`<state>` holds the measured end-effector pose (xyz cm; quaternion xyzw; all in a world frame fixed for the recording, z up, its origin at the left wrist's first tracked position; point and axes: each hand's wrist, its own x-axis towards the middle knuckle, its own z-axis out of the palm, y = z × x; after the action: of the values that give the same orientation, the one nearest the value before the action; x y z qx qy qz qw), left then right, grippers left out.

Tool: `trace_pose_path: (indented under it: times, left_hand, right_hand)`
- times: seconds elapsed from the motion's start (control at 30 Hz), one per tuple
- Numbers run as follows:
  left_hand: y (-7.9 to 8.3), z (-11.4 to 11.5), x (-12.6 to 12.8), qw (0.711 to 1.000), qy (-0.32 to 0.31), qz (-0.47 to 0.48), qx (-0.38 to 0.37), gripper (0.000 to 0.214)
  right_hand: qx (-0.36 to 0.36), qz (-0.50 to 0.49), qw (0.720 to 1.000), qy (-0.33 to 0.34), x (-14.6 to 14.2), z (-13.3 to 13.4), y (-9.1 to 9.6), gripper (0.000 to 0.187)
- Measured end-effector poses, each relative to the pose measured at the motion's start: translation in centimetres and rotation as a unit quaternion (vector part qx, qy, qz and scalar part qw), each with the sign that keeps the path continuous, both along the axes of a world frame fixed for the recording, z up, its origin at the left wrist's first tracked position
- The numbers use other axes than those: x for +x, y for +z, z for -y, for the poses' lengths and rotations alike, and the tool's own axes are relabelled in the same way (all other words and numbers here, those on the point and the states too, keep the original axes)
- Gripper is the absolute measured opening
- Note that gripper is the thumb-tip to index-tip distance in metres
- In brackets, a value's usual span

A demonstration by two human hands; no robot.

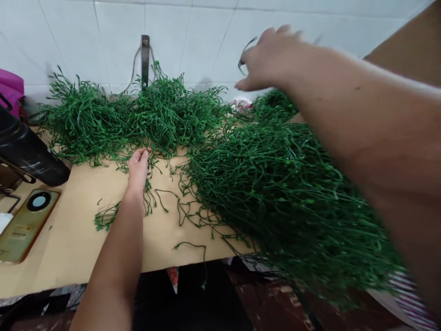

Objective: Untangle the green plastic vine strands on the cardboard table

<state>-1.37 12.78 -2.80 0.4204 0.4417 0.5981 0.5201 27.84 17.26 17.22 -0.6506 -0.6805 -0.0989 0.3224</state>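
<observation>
My left hand (138,166) is closed in a pinch just in front of the far pile of thin green plastic-looking stems (165,110). A few green stems (149,197) trail out beside its wrist, and its fingertips hide what is between them. Raised in front of the tiled wall, my right hand (272,57) is slightly blurred. A single thin dark-green stem (244,57) curves at its thumb and fingertips. Below my right forearm spreads a large heap of long green stems (275,174). A small bunch of stems (107,216) lies left of my left forearm.
A tan board (161,248) covers the table. At the left are a black bottle (31,147), a gold phone (31,225) lying back up and a magenta item (12,89). A metal bracket (145,59) stands at the wall. The large heap overhangs the front edge.
</observation>
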Motion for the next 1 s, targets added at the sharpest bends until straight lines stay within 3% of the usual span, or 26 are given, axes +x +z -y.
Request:
trace_pose_path:
  times: [0.07, 0.17, 0.27, 0.37, 0.5, 0.6, 0.73, 0.87, 1.0]
  left_hand:
    - [0.3, 0.2, -0.1, 0.999, -0.007, 0.045, 0.002, 0.009]
    - [0.5, 0.5, -0.3, 0.993, -0.023, 0.108, 0.029, 0.004]
    - [0.4, 0.5, -0.7, 0.987, -0.045, 0.147, 0.046, 0.011]
    - [0.1, 0.3, -1.0, 0.984, -0.058, 0.167, 0.040, 0.019]
    - [0.0, -0.1, -1.1, 0.984, -0.065, 0.164, 0.028, 0.018]
    - [0.1, 0.0, -1.0, 0.988, -0.075, 0.135, 0.030, 0.017]
    - [0.7, 0.6, -0.6, 0.993, -0.087, 0.079, 0.024, 0.011]
    - [1.2, 1.0, 0.2, 0.994, -0.104, 0.035, 0.010, 0.010]
    - [1.2, 1.1, -0.2, 0.997, -0.076, 0.012, -0.007, 0.017]
  right_hand:
    - [-0.046, 0.045, 0.995, 0.076, -2.9, 1.4, -2.4, 0.021]
    - [-0.176, 0.020, 0.947, 0.266, -9.4, 3.2, -6.4, 0.040]
    - [-0.264, 0.009, 0.912, 0.312, -14.6, 3.5, -9.4, 0.051]
    - [-0.331, -0.006, 0.884, 0.331, -16.8, 3.1, -10.5, 0.030]
    - [-0.370, -0.043, 0.877, 0.303, -16.5, 3.3, -9.6, 0.018]
    - [-0.361, -0.014, 0.895, 0.262, -15.3, 3.7, -8.5, 0.028]
    - [-0.277, 0.103, 0.937, 0.184, -14.1, 2.9, -7.7, 0.040]
    - [-0.226, 0.206, 0.941, 0.142, -14.5, 1.4, -8.0, 0.039]
    - [-0.171, 0.174, 0.966, 0.088, -13.5, 0.7, -6.6, 0.038]
